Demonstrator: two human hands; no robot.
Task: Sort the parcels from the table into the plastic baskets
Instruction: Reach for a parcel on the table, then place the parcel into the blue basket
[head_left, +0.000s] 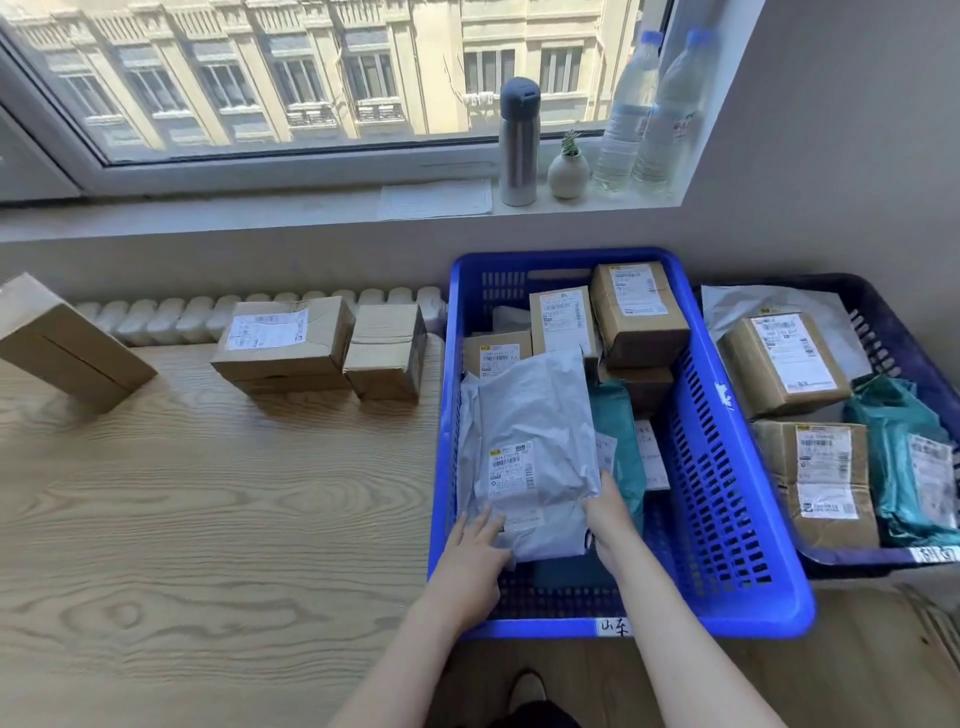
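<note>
Head view hands: left hand flat on grey plastic mailer bag; right hand grips its edge.
Baskets: we count two, blue plastic basket, navy plastic basket.
Brown cardboard boxes on wooden table: at least three.

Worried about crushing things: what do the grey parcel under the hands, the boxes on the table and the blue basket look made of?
Grey parcel: likely thin plastic mailer film, slight sheen, wrinkled. Boxes: matte brown cardboard, taped seams. Blue basket: rigid moulded plastic, glossy, with slotted walls.
</note>
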